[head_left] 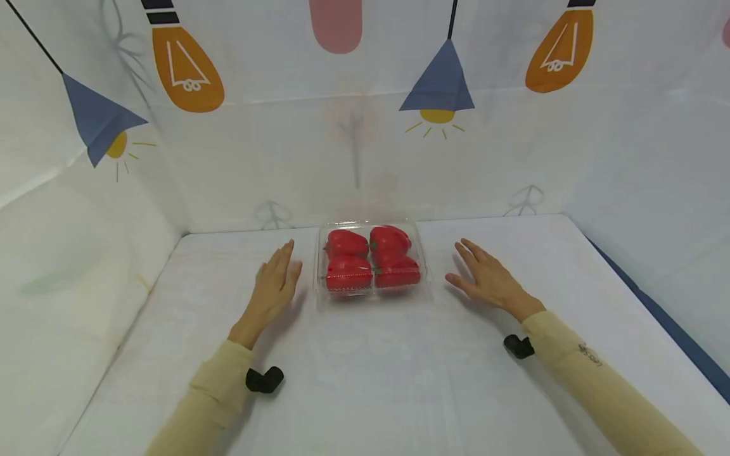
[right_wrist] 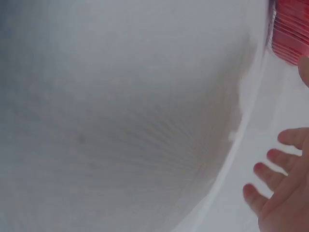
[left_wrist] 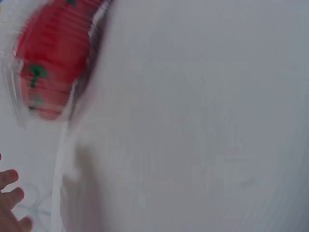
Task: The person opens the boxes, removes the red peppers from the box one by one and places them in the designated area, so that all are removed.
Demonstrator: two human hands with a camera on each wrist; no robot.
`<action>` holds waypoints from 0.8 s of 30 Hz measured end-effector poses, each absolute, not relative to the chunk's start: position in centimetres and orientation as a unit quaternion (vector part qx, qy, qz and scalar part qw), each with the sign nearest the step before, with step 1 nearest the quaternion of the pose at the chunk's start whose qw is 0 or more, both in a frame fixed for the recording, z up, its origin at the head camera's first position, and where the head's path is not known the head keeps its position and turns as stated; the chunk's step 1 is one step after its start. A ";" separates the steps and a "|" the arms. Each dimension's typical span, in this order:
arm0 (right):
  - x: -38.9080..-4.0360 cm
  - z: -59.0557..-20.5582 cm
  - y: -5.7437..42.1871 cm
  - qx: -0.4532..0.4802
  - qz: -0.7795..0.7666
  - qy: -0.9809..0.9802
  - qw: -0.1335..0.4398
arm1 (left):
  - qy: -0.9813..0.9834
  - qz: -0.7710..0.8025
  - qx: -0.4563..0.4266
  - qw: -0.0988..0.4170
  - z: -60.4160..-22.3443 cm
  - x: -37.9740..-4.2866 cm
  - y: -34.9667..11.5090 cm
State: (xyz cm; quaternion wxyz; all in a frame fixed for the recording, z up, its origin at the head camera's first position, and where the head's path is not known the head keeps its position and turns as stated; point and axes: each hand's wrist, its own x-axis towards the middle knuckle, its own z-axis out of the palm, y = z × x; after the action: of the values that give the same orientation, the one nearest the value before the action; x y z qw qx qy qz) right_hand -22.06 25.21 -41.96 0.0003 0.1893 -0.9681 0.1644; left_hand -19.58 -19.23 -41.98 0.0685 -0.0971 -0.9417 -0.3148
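Head view: a clear plastic box (head_left: 320,259) sits near the far edge of the white table (head_left: 371,392), four red peppers (head_left: 349,272) inside, two by two. The person's left hand (head_left: 270,288) is just to the left of the box, fingers extended and released, a narrow strip of table between thumb and box wall. The right hand (head_left: 490,282) is on the opposite side, fingers straight, spread and likewise released, its thumb pointing toward the box but apart from it. Left wrist view: blurred; box in the upper left corner, parted fingertips (left_wrist: 13,195) at the lower left edge, well apart from it. Right wrist view: one corner of the box at upper right, the thumb just below it, the other four fingers fanned out lower down.
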 end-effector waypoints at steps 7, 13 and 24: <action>-22.0 -41.9 24.7 0.202 0.252 -0.946 -0.010 | -0.848 -0.514 -0.124 0.023 -42.8 -18.6 -17.5; -21.7 -42.2 24.1 0.208 0.320 -0.924 -0.009 | -0.817 -0.560 -0.136 -0.002 -42.5 -17.9 -16.0; -20.4 -40.2 21.1 0.266 0.439 -0.858 0.031 | -0.801 -0.587 -0.119 -0.030 -41.3 -16.6 -14.0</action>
State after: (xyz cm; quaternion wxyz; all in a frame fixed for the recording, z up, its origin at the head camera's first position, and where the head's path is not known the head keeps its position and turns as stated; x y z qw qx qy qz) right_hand -20.44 21.07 -40.20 0.0311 0.2664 -0.8576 0.4389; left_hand -16.64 -14.04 -41.26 -0.0298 -0.1187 -0.8006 -0.5865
